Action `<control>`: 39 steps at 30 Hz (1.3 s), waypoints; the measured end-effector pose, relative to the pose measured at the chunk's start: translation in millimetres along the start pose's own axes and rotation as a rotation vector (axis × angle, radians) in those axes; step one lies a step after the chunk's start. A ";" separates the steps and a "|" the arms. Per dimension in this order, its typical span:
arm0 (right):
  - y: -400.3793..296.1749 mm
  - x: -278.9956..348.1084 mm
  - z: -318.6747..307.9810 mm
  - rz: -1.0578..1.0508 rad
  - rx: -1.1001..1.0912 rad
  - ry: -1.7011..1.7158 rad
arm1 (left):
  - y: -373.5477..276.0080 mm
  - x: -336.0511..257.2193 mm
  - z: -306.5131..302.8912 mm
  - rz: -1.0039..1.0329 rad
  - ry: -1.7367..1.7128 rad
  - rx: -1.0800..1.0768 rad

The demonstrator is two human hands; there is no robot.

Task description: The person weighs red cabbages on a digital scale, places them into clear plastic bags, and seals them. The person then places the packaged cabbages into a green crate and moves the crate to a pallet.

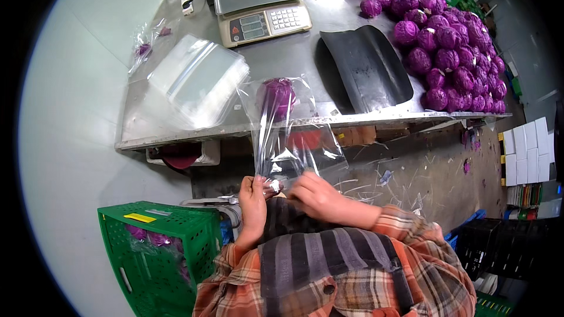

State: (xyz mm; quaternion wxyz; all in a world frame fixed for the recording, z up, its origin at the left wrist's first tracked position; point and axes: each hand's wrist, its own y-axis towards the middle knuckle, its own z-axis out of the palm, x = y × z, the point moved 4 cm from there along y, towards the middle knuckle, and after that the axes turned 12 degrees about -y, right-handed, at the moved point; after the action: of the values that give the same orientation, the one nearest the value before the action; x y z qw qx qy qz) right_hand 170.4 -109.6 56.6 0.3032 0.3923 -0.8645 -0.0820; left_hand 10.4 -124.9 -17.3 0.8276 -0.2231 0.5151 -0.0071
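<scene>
A red cabbage (276,97) lies inside a clear plastic bag (282,145) at the table's front edge, and the bag's near end stretches towards me over the edge. My left hand (254,200) grips the bag's near end between thumb and fingers. Just to its right, my right hand (315,196) is curled at the same end of the film; its fingertips are partly blurred. A stack of clear plastic bags (200,83) lies on the table to the left. Behind the bagged cabbage stands a digital scale (266,24) with a metal pan.
On the metal table (282,61), a curved black sheet (368,70) lies right of the bag, beside a large pile of red cabbages (449,48). A green plastic crate (154,251) holding bagged cabbages stands at lower left. Scraps litter the floor (396,180).
</scene>
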 end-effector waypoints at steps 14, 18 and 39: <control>-353.9 -107.5 -67.2 0.861 0.766 -0.663 | 9.2 -22.9 -12.5 -0.037 0.031 0.197; -477.5 -93.0 -77.4 1.359 1.586 -0.247 | 12.4 -36.1 -13.9 -0.093 0.090 0.244; 11.4 -220.9 -1.8 1.005 -0.088 1.148 | 192.9 -98.0 104.9 0.256 0.734 0.769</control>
State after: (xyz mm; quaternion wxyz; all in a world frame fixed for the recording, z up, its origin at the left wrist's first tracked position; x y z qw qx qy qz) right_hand 276.5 59.2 -39.3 0.7212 -0.0796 -0.6418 0.2484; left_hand 12.2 110.5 32.1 0.6095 0.1773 0.7535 -0.1714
